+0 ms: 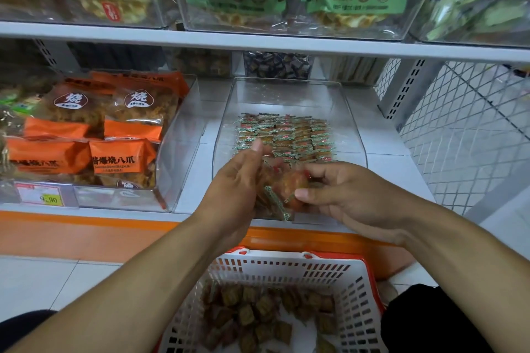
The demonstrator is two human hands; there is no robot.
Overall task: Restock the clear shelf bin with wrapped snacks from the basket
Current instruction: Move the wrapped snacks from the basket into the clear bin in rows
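Observation:
A clear shelf bin [355, 135] stands on the lower shelf with several small wrapped snacks [286, 135] laid in rows across its floor. In front of the bin's near wall, my left hand [238, 180] and my right hand [352, 198] together hold a bunch of wrapped snacks [282, 192] in clear wrappers with green edges. My left hand cups the bunch from the left. My right hand pinches it with thumb and fingers from the right. Below, a white and red basket [352, 304] holds several more loose wrapped snacks [258, 315].
A neighbouring clear bin [177, 152] to the left holds orange snack packs [120, 157] with a price tag [40, 195] on its front. The upper shelf [258, 43] carries bins of green and tan bags. A white wire grid panel [470, 135] closes the right side.

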